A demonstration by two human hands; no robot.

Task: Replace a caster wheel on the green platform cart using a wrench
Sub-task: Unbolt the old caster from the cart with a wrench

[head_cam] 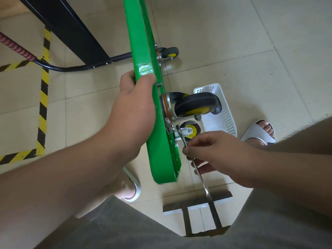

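Note:
The green platform cart (162,150) stands on its edge, underside facing right. My left hand (136,105) grips its upper edge, thumb over the rim. A large black caster wheel (195,103) with a yellow hub is bolted to the underside near my hand. Below it a second caster (190,131) shows, and a third caster (169,52) sits farther up the deck. My right hand (213,151) pinches a silver wrench (202,178), whose head reaches the bolts at the large caster's mounting plate.
A white perforated plastic basket (227,115) lies on the tiled floor right of the casters. The cart's black folded handle (80,66) lies at left, by yellow-black floor tape (43,108). A metal stool frame (197,211) sits between my legs; slippered feet are either side.

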